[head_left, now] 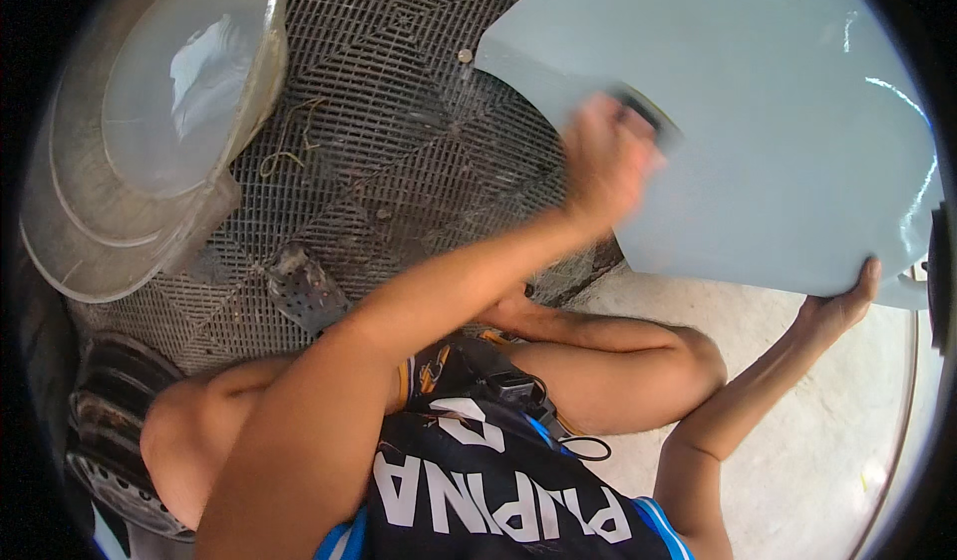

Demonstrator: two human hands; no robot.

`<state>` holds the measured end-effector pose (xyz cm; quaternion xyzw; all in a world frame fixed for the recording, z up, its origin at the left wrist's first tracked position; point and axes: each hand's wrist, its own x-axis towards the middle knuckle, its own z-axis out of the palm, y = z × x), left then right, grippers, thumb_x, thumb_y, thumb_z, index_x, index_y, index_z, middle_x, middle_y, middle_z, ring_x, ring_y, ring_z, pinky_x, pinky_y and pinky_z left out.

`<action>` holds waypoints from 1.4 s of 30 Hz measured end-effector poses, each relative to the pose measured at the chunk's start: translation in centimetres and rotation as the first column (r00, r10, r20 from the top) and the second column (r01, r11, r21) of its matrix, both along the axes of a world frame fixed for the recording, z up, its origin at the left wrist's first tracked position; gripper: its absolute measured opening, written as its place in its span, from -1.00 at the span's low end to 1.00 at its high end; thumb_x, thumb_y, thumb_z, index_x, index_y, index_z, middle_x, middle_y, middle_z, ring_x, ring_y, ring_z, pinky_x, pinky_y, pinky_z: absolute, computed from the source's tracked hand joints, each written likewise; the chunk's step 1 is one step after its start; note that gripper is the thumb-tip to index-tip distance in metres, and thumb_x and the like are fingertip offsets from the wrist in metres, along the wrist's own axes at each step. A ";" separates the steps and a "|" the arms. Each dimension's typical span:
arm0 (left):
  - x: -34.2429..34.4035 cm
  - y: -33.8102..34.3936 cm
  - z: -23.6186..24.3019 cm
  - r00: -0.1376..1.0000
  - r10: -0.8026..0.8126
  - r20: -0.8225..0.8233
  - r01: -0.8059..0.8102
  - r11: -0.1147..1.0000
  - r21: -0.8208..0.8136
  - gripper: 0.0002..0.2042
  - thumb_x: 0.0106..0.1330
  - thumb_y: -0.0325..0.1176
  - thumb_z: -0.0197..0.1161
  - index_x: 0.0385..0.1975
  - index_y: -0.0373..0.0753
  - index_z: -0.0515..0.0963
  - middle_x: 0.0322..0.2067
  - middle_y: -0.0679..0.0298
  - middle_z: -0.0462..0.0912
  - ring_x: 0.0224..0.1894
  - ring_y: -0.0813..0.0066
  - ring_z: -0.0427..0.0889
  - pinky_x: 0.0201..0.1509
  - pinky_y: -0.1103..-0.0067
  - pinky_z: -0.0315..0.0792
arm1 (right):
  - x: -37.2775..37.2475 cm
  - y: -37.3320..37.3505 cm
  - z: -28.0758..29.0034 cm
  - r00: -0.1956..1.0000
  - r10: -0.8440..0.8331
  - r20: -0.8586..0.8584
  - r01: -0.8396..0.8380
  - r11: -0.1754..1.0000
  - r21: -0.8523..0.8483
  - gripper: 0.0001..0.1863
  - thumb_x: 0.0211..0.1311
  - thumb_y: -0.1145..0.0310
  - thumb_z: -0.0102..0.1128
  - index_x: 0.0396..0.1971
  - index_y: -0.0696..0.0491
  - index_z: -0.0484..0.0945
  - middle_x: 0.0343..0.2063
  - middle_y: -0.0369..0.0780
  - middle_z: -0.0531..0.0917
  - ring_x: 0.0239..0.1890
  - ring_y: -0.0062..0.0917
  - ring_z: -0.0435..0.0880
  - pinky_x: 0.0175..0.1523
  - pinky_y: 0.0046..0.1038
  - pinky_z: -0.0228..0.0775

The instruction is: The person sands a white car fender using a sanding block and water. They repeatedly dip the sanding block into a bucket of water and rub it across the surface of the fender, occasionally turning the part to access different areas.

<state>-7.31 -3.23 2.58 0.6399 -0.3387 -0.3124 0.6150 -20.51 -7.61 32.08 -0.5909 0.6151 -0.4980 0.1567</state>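
A large, smooth, pale blue-grey panel with a curved edge fills the upper right. My left hand is on its left part, blurred by motion. Its fingers are closed round a dark flat block, which lies against the panel; the blur hides what kind of block it is. At the panel's lower right edge is my right hand, gripping the rim. Its thumb shows at the edge, while the other fingers are mostly hidden under the panel.
My crossed legs are below the panel. A translucent plastic basin holding cloudy liquid stands on the black grid mat at upper left. Nearby lie a yellowish string, a worn grey perforated piece and a ribbed black object. Pale floor spreads at right.
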 end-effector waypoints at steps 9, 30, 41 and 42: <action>-1.1 -0.2 5.7 0.969 0.218 0.115 -0.134 0.856 -0.499 -0.62 0.25 -0.18 0.38 -0.02 -0.11 0.41 -0.10 -0.02 0.49 -0.09 0.01 0.46 0.00 0.09 0.31 | 0.0 -0.1 0.0 1.000 0.001 0.012 -0.001 1.000 0.002 -0.30 0.29 0.09 0.24 0.24 0.33 0.35 0.12 -0.03 0.54 0.14 -0.30 0.58 0.23 -0.25 0.48; 0.1 1.2 1.4 0.858 -0.205 -0.471 0.214 0.976 -0.034 -0.63 0.39 -0.20 0.21 0.05 -0.26 0.34 0.03 -0.06 0.39 0.10 0.02 0.37 0.14 0.10 0.27 | -0.4 -0.1 0.0 1.000 -0.010 -0.008 0.010 1.000 -0.006 -0.29 0.30 0.08 0.22 0.26 0.31 0.33 0.12 -0.04 0.54 0.15 -0.32 0.58 0.22 -0.27 0.49; -1.9 -1.1 10.0 0.979 0.099 0.180 -0.018 0.913 -0.407 -0.68 0.35 -0.22 0.20 -0.03 -0.27 0.44 -0.04 -0.01 0.46 0.02 -0.03 0.41 0.09 0.08 0.23 | 0.2 0.1 -0.3 0.999 -0.035 -0.014 0.035 0.999 -0.007 -0.27 0.24 0.06 0.30 0.18 0.36 0.38 0.02 -0.02 0.58 0.01 -0.34 0.65 0.07 -0.30 0.58; -2.0 -0.7 11.7 0.969 0.081 0.232 0.039 0.882 -0.469 -0.66 0.33 -0.19 0.23 -0.03 -0.26 0.46 -0.05 0.01 0.48 0.02 -0.03 0.42 0.09 0.07 0.23 | 0.2 0.1 -0.3 0.999 -0.041 0.005 0.041 0.999 -0.026 -0.27 0.23 0.07 0.31 0.18 0.37 0.38 0.02 -0.02 0.58 0.00 -0.34 0.65 0.07 -0.30 0.58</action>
